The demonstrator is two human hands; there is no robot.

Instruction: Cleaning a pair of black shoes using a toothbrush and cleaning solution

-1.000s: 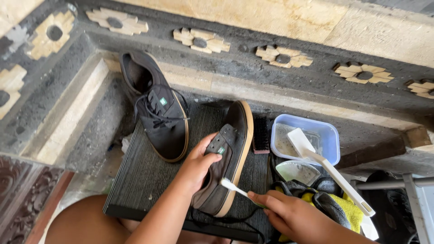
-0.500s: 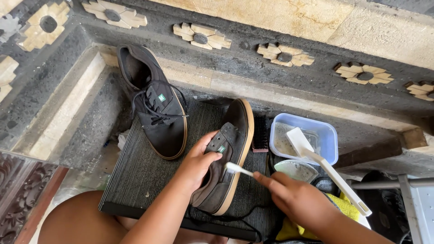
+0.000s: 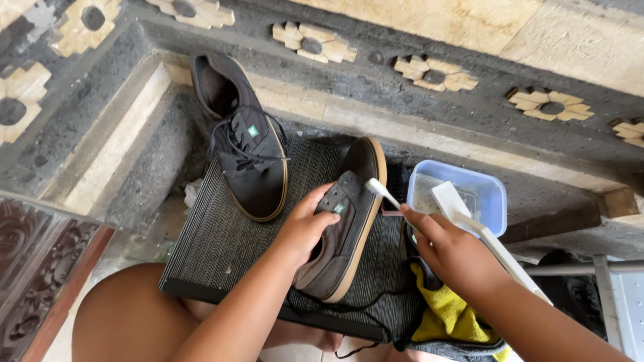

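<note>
A dark grey shoe with a tan sole point(image 3: 349, 221) lies tilted on its side on a dark ribbed mat point(image 3: 221, 241). My left hand point(image 3: 305, 224) grips this shoe over its tongue. My right hand point(image 3: 449, 251) holds a white toothbrush point(image 3: 384, 193), whose head touches the shoe's upper near the sole edge. A second, black shoe with a tan sole point(image 3: 245, 144) rests at the mat's far left, its heel up on the stone ledge.
A blue plastic tub point(image 3: 493, 194) with soapy water and a white brush handle point(image 3: 483, 234) stands to the right. A yellow cloth point(image 3: 449, 315) lies under my right wrist. Stone steps with flower inlays run behind; my bare knee point(image 3: 127, 315) is at lower left.
My right hand has carried the toothbrush up along the grey shoe, from near its lower side to the upper part by the tongue. My left hand keeps its hold.
</note>
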